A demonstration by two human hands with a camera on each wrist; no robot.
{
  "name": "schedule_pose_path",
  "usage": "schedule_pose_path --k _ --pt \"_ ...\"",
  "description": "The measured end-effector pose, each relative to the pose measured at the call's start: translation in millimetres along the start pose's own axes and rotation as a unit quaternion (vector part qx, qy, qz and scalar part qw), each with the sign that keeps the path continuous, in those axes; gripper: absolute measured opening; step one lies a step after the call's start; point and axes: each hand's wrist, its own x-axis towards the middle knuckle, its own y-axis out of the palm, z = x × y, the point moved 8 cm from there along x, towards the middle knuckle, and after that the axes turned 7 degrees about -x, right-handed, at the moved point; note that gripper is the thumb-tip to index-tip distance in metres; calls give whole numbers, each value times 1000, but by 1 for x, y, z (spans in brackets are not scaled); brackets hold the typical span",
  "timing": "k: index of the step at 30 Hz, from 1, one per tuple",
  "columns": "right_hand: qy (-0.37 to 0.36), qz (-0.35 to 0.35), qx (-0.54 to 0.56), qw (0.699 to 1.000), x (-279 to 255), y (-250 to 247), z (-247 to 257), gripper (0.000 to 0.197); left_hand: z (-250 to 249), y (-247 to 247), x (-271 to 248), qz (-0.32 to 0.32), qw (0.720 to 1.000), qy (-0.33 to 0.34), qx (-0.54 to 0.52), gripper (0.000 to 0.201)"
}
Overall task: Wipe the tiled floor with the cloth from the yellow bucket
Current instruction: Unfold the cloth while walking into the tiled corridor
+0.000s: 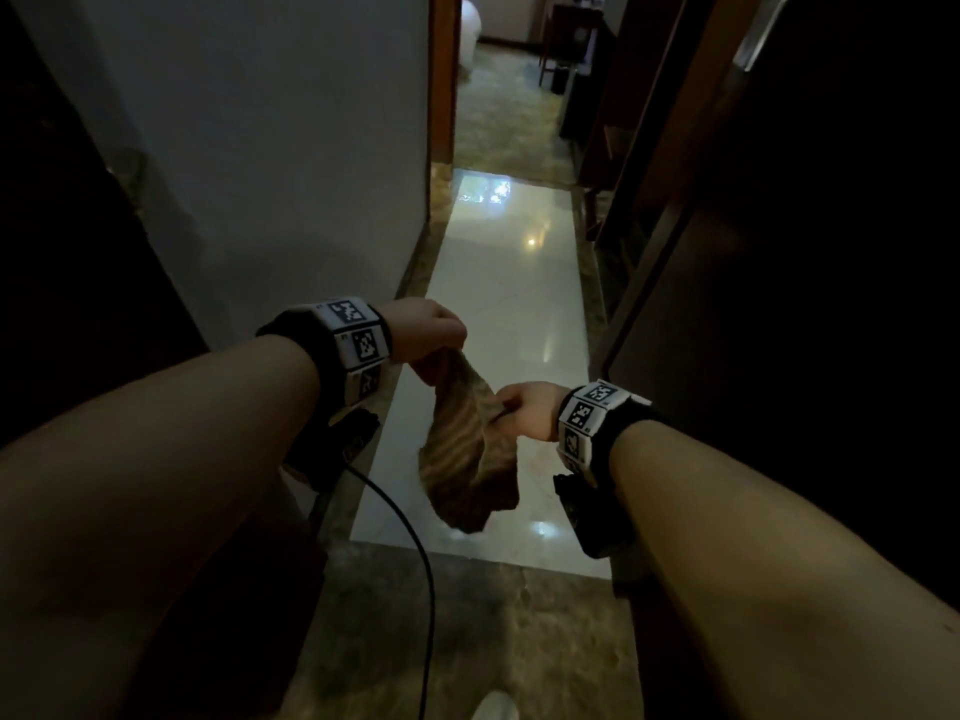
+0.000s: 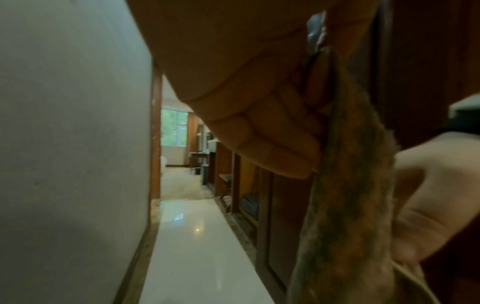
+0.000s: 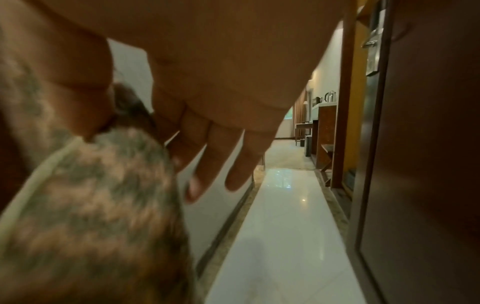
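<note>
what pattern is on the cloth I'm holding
The cloth has mottled brown and grey-green wavy stripes with a pale edge, clearest in the right wrist view.

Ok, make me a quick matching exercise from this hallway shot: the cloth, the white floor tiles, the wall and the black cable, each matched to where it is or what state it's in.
Things:
1. cloth
2. white floor tiles
3. wall
4. black cable

Places or states:
A. glossy, reflecting light
B. hangs below the left wrist
C. held in the air between left hand and right hand
D. plain, left of the corridor

Pairs: 1-C, 2-A, 3-D, 4-B
</note>
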Motion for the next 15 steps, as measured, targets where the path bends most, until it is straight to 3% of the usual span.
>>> schedule_pose_path --k 3,7,10,15 --pt "2 18 15 1000 20 -19 -31 19 -2 -8 27 -21 1000 -19 -2 33" --pt "8 38 46 998 45 -33 -52 14 -3 -15 58 -42 998 -39 -13 36" --pt "24 5 26 999 67 -53 -65 23 -10 -22 81 -57 998 -24 5 36" --pt "42 -46 -49 997 110 -86 -78 33 -19 -26 127 -9 998 -21 -53 34"
